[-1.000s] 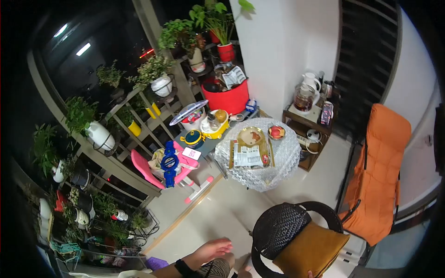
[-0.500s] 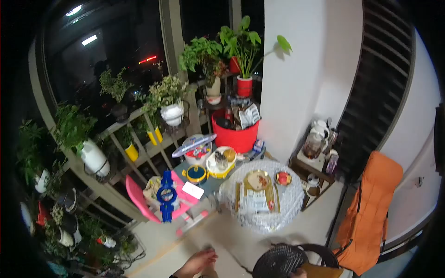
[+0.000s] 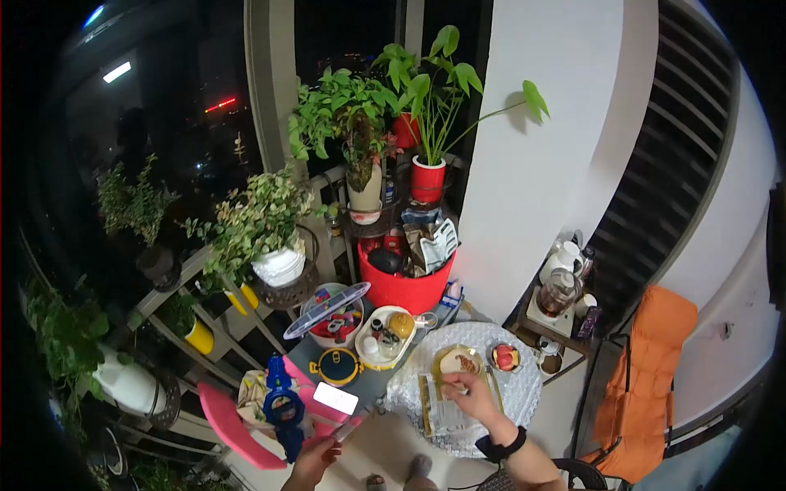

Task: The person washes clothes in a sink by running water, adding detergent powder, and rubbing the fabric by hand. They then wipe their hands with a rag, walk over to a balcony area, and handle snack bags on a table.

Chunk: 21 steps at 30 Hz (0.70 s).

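Observation:
My left hand (image 3: 316,460) is low in the view beside the pink chair (image 3: 217,409). Its fingers are loosely bent, with nothing visible in them. A blue toy-like object (image 3: 282,407) lies on the chair near it, and a white card-like rectangle (image 3: 336,398) is just above. Over the round table (image 3: 512,401), my right hand (image 3: 476,398) reaches across a flat printed packet (image 3: 442,413), fingers bent and somewhat apart. A black band is on that wrist. Whether its fingertips touch the packet, I cannot tell. Behind it sits a round gold-rimmed dish (image 3: 446,360).
Red fruit (image 3: 505,357) sits on the round table. The low grey table holds a yellow-handled pot (image 3: 337,367), a white tray (image 3: 401,315) and a lidded tub (image 3: 348,334). A red bucket (image 3: 401,286) stands behind. An orange cushioned chair (image 3: 659,368) is at the right.
My right hand has moved up and forward over the round table's packet. My left hand is now beside the pink chair. The view has shifted closer to the tables.

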Each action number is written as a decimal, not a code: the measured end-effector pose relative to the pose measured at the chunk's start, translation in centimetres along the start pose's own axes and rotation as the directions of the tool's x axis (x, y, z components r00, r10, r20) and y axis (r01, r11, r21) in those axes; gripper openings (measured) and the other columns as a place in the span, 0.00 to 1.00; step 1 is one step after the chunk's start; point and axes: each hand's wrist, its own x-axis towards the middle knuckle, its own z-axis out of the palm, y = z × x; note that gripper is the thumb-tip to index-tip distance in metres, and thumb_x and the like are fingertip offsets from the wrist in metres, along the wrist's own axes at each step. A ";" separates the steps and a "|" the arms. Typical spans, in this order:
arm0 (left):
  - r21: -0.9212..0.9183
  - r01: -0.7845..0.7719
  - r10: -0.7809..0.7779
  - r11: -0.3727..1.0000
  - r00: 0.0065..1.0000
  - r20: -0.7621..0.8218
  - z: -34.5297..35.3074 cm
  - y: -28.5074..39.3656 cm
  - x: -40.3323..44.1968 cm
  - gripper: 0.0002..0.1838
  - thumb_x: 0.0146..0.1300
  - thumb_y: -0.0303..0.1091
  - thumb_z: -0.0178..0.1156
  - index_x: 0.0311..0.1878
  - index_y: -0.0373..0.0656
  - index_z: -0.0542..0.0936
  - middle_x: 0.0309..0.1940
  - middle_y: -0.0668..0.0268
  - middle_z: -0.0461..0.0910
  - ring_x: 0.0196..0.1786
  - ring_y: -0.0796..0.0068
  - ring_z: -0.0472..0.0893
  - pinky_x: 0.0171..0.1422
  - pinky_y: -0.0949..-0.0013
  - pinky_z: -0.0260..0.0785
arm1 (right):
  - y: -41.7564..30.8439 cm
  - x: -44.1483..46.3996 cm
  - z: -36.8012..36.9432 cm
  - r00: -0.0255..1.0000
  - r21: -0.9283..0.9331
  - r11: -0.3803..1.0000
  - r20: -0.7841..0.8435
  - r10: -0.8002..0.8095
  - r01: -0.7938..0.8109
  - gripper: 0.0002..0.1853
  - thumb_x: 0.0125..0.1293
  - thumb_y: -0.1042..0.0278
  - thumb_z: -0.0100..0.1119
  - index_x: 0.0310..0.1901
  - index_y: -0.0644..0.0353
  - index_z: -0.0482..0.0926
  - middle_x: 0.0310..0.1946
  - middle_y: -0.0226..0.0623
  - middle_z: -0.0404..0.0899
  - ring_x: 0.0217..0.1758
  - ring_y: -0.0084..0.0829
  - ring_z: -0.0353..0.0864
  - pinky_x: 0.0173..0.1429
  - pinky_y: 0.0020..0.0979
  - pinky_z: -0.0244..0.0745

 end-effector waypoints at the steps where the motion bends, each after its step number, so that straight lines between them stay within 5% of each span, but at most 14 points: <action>1: -0.038 -0.013 0.014 0.999 0.999 0.035 0.5 0.5 0.7 0.08 0.62 0.35 0.57 0.41 0.43 0.78 0.34 0.64 0.81 0.35 0.73 0.79 0.36 0.73 0.68 | 1.3 3.5 -0.2 0.999 -0.038 0.999 -0.017 -0.031 0.031 0.18 0.54 0.62 0.65 0.45 0.61 0.79 0.40 0.40 0.80 0.41 0.34 0.78 0.48 0.31 0.72; 6: -0.158 0.028 -0.028 0.987 1.000 -0.002 -0.2 -0.5 5.4 0.09 0.62 0.34 0.56 0.42 0.42 0.78 0.34 0.61 0.81 0.37 0.68 0.80 0.36 0.70 0.72 | 1.6 19.5 -2.0 0.984 0.040 0.992 -0.137 -0.115 0.121 0.17 0.53 0.65 0.65 0.45 0.61 0.77 0.36 0.40 0.79 0.41 0.33 0.78 0.48 0.30 0.71; 10: -0.298 0.203 -0.238 0.933 0.967 -0.085 -2.8 -2.3 9.5 0.09 0.61 0.33 0.56 0.44 0.43 0.77 0.40 0.56 0.80 0.40 0.58 0.80 0.35 0.60 0.74 | 0.7 30.2 -3.1 0.975 -0.071 0.990 -0.179 -0.131 0.120 0.20 0.52 0.66 0.65 0.48 0.58 0.76 0.33 0.40 0.78 0.40 0.35 0.78 0.48 0.31 0.72; 12: -0.218 0.262 -0.294 0.940 0.947 -0.131 -2.5 -2.4 9.9 0.07 0.60 0.35 0.58 0.39 0.44 0.77 0.39 0.56 0.79 0.40 0.58 0.79 0.38 0.58 0.74 | 0.2 33.8 -3.3 0.982 -0.189 0.981 -0.188 0.006 -0.042 0.27 0.50 0.64 0.67 0.53 0.56 0.73 0.39 0.41 0.77 0.41 0.33 0.77 0.48 0.31 0.73; 15: -0.261 0.332 -0.374 0.906 0.918 -0.129 -4.3 -3.9 11.3 0.08 0.61 0.36 0.58 0.40 0.44 0.77 0.40 0.55 0.78 0.40 0.58 0.79 0.36 0.58 0.74 | 1.2 38.4 -2.7 0.949 -0.313 0.950 -0.304 -0.085 -0.015 0.29 0.49 0.62 0.67 0.55 0.52 0.72 0.43 0.47 0.76 0.46 0.41 0.77 0.52 0.35 0.72; 21: -0.376 0.339 -0.400 0.863 0.911 -0.097 -5.1 -4.9 12.4 0.07 0.60 0.34 0.57 0.40 0.44 0.76 0.41 0.55 0.78 0.38 0.59 0.79 0.34 0.59 0.74 | 2.7 42.7 -3.0 0.976 -0.434 0.900 -0.214 -0.051 -0.048 0.34 0.46 0.63 0.70 0.58 0.48 0.70 0.50 0.53 0.71 0.54 0.49 0.72 0.56 0.41 0.70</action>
